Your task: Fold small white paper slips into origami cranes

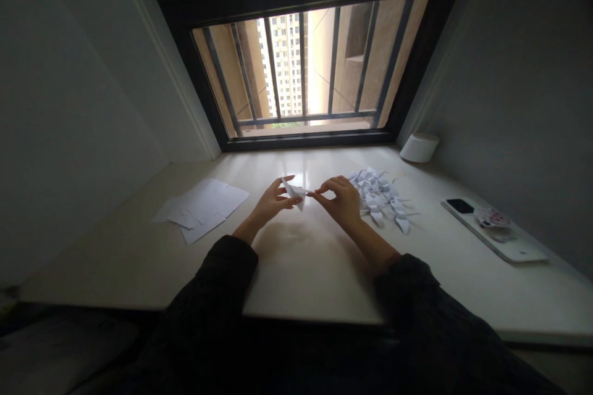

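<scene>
Both of my hands hold a small folded white paper figure [295,191] just above the pale desk [296,259], near its middle. My left hand [273,202] pinches the figure's left side between thumb and fingers. The fingertips of my right hand [340,197] pinch a thin pointed tip on its right side. Dark sleeves cover both forearms.
A pile of several finished folded paper figures [382,197] lies just right of my right hand. Loose white sheets [204,207] lie to the left. A phone [493,228] rests at the right, with a white round container [419,147] by the barred window [306,68].
</scene>
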Demonstrator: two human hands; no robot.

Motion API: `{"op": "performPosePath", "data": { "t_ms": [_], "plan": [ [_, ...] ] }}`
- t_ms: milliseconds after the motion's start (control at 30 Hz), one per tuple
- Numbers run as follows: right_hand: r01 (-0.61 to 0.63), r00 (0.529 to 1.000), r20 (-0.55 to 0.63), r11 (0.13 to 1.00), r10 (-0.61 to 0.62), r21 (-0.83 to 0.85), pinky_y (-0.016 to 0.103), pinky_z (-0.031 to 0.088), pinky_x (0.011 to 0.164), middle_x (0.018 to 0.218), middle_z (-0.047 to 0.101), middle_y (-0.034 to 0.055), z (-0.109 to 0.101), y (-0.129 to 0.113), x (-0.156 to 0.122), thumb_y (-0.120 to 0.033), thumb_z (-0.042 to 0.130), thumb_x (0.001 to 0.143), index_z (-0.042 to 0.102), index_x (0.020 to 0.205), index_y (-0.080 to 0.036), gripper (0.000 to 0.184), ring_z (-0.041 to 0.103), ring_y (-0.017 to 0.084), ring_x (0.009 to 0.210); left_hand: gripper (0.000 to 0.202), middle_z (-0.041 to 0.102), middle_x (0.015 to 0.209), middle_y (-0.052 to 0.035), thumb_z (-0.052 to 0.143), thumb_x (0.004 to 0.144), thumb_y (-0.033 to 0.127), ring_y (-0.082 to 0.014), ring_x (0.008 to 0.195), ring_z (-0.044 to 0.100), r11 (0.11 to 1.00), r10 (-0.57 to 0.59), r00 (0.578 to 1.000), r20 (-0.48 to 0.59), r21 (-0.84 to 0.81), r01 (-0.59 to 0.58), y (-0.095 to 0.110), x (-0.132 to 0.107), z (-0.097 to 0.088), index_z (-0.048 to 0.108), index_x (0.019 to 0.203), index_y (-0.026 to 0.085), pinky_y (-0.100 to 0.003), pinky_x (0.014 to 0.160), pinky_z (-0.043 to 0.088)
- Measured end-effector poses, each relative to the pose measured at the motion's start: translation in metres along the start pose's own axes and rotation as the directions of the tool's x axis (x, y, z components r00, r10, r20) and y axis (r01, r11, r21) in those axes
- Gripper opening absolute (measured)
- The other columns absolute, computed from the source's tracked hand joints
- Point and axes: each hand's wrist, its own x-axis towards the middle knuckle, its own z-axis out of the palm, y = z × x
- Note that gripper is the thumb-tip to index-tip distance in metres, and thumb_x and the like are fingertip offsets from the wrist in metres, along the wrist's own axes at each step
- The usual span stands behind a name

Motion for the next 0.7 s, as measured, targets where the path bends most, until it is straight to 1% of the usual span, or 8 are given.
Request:
{"op": "performPosePath", "data": {
  "t_ms": [67, 133, 233, 367, 433, 500, 600, 700],
  "plan": [
    [0.012, 1.000, -0.013, 1.000, -0.012, -0.018, 0.032, 0.041, 0.066, 0.068, 0.066, 0.0025, 0.001, -0.001, -0.001, -0.042, 0.068, 0.075, 0.062, 0.064, -0.023, 0.023, 0.056, 0.020, 0.072, 0.081, 0.064, 0.113, -0.0164, 0.079, 0.062, 0.028, -0.0231, 0.091, 0.065, 0.996, 0.061, 0.998, -0.034, -0.060, -0.063, 0.000, -0.001, 0.007, 0.040, 0.133, 0.019, -0.037, 0.079, 0.051],
    [0.027, 1.000, -0.014, 0.999, -0.027, -0.032, 0.032, 0.041, 0.066, 0.069, 0.065, 0.0021, 0.001, -0.003, -0.001, -0.042, 0.069, 0.074, 0.062, 0.064, -0.023, 0.023, 0.056, 0.020, 0.073, 0.081, 0.063, 0.113, -0.0166, 0.078, 0.064, 0.029, -0.0235, 0.093, 0.065, 0.992, 0.096, 0.993, -0.074, -0.075, -0.101, 0.000, -0.001, 0.011, 0.039, 0.134, 0.017, -0.039, 0.083, 0.050],
    [0.042, 0.999, -0.007, 0.998, -0.042, -0.043, 0.032, 0.040, 0.067, 0.069, 0.065, 0.0022, 0.001, -0.004, -0.002, -0.040, 0.068, 0.076, 0.062, 0.066, -0.023, 0.021, 0.056, 0.020, 0.074, 0.077, 0.063, 0.114, -0.0166, 0.077, 0.064, 0.030, -0.0226, 0.089, 0.066, 0.991, 0.127, 0.984, -0.127, -0.030, -0.132, -0.001, 0.000, 0.011, 0.043, 0.131, 0.016, -0.038, 0.081, 0.051],
    [0.039, 0.999, 0.003, 0.999, -0.039, -0.033, 0.032, 0.040, 0.068, 0.071, 0.066, 0.0024, 0.001, -0.004, -0.002, -0.039, 0.066, 0.078, 0.063, 0.068, -0.023, 0.019, 0.056, 0.020, 0.074, 0.070, 0.065, 0.110, -0.0159, 0.077, 0.064, 0.034, -0.0216, 0.080, 0.067, 0.985, 0.160, 0.981, -0.112, 0.077, -0.152, -0.002, 0.000, 0.005, 0.051, 0.126, 0.015, -0.035, 0.073, 0.053],
    [0.031, 1.000, -0.003, 0.999, -0.031, -0.030, 0.032, 0.041, 0.068, 0.072, 0.066, 0.0025, 0.001, -0.004, -0.002, -0.038, 0.066, 0.077, 0.064, 0.069, -0.023, 0.018, 0.056, 0.020, 0.074, 0.069, 0.066, 0.108, -0.0150, 0.077, 0.063, 0.036, -0.0211, 0.076, 0.068, 0.976, 0.167, 0.981, -0.101, 0.155, -0.150, 0.000, -0.001, 0.002, 0.053, 0.125, 0.015, -0.033, 0.068, 0.054],
    [0.023, 1.000, -0.005, 0.999, -0.023, -0.028, 0.033, 0.041, 0.069, 0.073, 0.066, 0.0026, 0.000, -0.004, -0.002, -0.037, 0.067, 0.077, 0.065, 0.071, -0.023, 0.015, 0.057, 0.021, 0.075, 0.068, 0.067, 0.106, -0.0138, 0.077, 0.062, 0.038, -0.0206, 0.073, 0.068, 0.956, 0.185, 0.976, -0.113, 0.252, -0.152, 0.001, -0.002, 0.001, 0.055, 0.124, 0.017, -0.032, 0.065, 0.054],
    [0.018, 1.000, 0.001, 1.000, -0.018, -0.016, 0.033, 0.043, 0.070, 0.074, 0.068, 0.0024, -0.001, -0.004, -0.001, -0.034, 0.067, 0.077, 0.067, 0.073, -0.023, 0.011, 0.058, 0.021, 0.077, 0.065, 0.068, 0.106, -0.0114, 0.076, 0.063, 0.041, -0.0211, 0.072, 0.068, 0.912, 0.226, 0.965, -0.135, 0.377, -0.161, 0.001, -0.003, -0.001, 0.058, 0.122, 0.019, -0.032, 0.065, 0.054],
    [0.026, 0.999, 0.031, 0.999, -0.028, 0.036, 0.033, 0.045, 0.072, 0.078, 0.069, 0.0024, -0.002, -0.005, 0.001, -0.033, 0.066, 0.079, 0.070, 0.081, -0.024, 0.010, 0.060, 0.020, 0.078, 0.060, 0.068, 0.109, -0.0084, 0.072, 0.066, 0.044, -0.0221, 0.078, 0.068, 0.870, 0.260, 0.956, -0.134, 0.463, -0.172, -0.001, -0.003, -0.003, 0.059, 0.121, 0.022, -0.033, 0.071, 0.055]
  ]
}}
